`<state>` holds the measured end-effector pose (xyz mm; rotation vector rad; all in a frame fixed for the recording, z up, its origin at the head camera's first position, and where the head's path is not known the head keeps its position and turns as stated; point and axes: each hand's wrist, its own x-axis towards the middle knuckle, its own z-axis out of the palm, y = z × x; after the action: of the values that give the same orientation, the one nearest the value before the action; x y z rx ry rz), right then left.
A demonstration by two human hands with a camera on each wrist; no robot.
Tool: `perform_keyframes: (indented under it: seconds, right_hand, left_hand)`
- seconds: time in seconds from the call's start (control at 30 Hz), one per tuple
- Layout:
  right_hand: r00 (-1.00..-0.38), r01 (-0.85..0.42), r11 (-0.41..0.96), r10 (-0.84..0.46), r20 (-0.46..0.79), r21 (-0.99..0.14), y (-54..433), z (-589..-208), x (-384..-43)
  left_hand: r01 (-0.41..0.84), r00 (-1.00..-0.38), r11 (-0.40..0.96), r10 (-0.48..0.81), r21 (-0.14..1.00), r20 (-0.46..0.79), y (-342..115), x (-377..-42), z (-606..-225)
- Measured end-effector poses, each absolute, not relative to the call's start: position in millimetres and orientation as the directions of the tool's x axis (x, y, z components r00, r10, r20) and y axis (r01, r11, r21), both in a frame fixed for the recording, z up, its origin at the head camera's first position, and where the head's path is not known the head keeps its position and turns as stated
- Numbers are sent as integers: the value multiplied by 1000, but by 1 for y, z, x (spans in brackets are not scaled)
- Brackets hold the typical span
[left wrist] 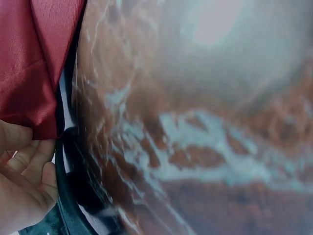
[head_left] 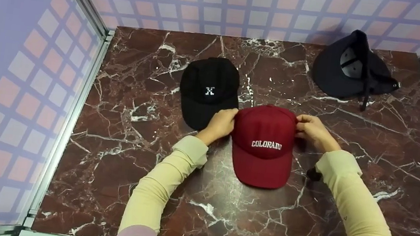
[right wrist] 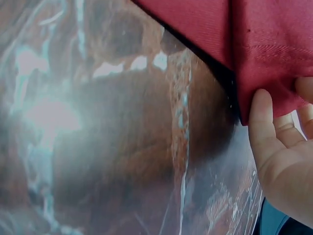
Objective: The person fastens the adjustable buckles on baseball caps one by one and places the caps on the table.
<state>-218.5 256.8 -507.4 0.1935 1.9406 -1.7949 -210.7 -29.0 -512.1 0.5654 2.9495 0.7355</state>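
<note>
A red baseball cap (head_left: 265,127) lettered COLORADO lies crown up on the marble-patterned table, its brim toward me. On its left side my left hand (head_left: 221,124) pinches the edge; the left wrist view shows the thumb and fingers (left wrist: 36,159) at the red fabric's corner. From the other side my right hand (head_left: 313,130) pinches the cap's right edge, and in the right wrist view its fingers (right wrist: 261,115) take the cloth between them. Just left of the red cap, a black cap (head_left: 210,87) with a white X lies partly behind my left hand.
A dark navy cap (head_left: 332,69) rests at the back right with its inside and strap showing. Patterned panels (head_left: 192,6) stand along the back and sides, with a metal frame rail (head_left: 70,128) at the left table edge.
</note>
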Motion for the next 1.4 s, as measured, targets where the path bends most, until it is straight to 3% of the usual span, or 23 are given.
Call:
perform_keyframes:
  seconds: [0.63, 0.83, 1.17, 1.4]
  right_hand:
    - [-916, 371, 1, -162, -366, -929, 226, -508, -232]
    - [-932, 336, 50, -127, -340, -941, 221, -510, -234]
    - [-936, 329, 38, -120, -331, -944, 212, -513, -234]
    - [-946, 298, -51, -151, -288, -953, 210, -512, -233]
  left_hand:
    - [225, -966, 787, 259, 574, 24, -54, -226, -510]
    - [166, -980, 786, 201, 595, 6, -58, -229, -511]
    - [93, -995, 801, 87, 591, 38, -66, -234, -516]
    - [77, -995, 788, 18, 611, 101, -71, -234, -519]
